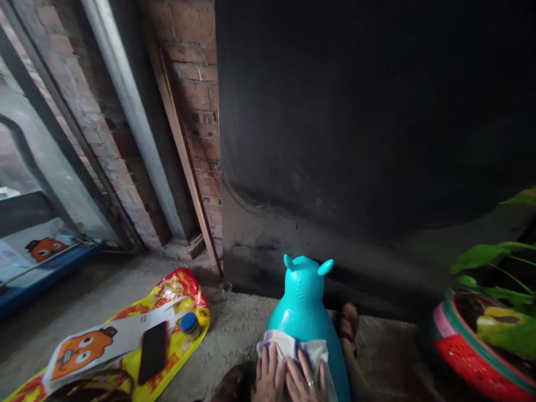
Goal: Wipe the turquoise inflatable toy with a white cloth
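Below me stands a shiny turquoise inflatable animal (305,304) with two small ears on its head, which faces the dark wall panel. A pale cloth (281,341) with purplish patches lies across its back. My left hand (269,375) rests flat on the cloth, its fingers stretched out. Beside it, almost touching, my right hand (307,381) presses on the cloth too, fingers spread, a ring on one of them. Both hands lie over the cloth without gripping it, and their wrists run out of the bottom edge.
At left, a yellow-red plastic bag (196,298) lies under a phone (153,350), a blue-capped jar (190,324) and an orange cartoon picture (84,352). A watermelon-patterned plant pot (469,357) stands right. A wooden plank (184,151) leans on the brick wall. A sandalled foot (348,324) shows beside the toy.
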Demonstrator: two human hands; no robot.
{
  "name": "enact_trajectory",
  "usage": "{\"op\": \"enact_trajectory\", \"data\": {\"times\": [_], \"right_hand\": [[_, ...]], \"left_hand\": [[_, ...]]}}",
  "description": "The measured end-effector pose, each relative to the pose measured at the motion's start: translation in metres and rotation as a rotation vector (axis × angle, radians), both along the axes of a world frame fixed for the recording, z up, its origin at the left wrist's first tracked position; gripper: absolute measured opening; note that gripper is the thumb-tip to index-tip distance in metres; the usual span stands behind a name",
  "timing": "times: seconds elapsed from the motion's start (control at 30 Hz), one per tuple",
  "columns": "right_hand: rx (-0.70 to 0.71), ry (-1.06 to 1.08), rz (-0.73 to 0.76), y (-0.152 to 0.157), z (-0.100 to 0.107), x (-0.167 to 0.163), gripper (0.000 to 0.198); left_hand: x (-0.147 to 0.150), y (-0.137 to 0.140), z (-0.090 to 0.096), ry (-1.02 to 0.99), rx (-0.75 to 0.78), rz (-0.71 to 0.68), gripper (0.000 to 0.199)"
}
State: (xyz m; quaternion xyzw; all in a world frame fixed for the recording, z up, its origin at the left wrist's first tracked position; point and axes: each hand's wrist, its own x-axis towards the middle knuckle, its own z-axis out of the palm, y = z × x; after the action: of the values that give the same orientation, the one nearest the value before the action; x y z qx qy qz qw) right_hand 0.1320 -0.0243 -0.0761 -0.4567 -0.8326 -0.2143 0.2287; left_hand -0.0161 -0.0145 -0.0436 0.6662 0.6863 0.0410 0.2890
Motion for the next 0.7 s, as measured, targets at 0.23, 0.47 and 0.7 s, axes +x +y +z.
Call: {"op": "enact_trajectory", "data": {"times": [0.23, 0.47, 0.7], "right_hand": [[-0.483, 0.013, 0.09, 0.066, 0.051, -0.01, 0.08], [-0.513, 0.066, 0.116, 0.069, 0.084, -0.016, 0.076], [0.025, -0.033, 0.112, 0.013, 0.04, 0.005, 0.041]], "left_hand": [[-0.007, 0.074, 0.021, -0.401, -0.08, 0.291, 0.064], [-0.007, 0.084, 0.03, -0.384, -0.057, 0.274, 0.066], [-0.003, 0.007, 0.033, -0.114, 0.034, 0.008, 0.05]]}}
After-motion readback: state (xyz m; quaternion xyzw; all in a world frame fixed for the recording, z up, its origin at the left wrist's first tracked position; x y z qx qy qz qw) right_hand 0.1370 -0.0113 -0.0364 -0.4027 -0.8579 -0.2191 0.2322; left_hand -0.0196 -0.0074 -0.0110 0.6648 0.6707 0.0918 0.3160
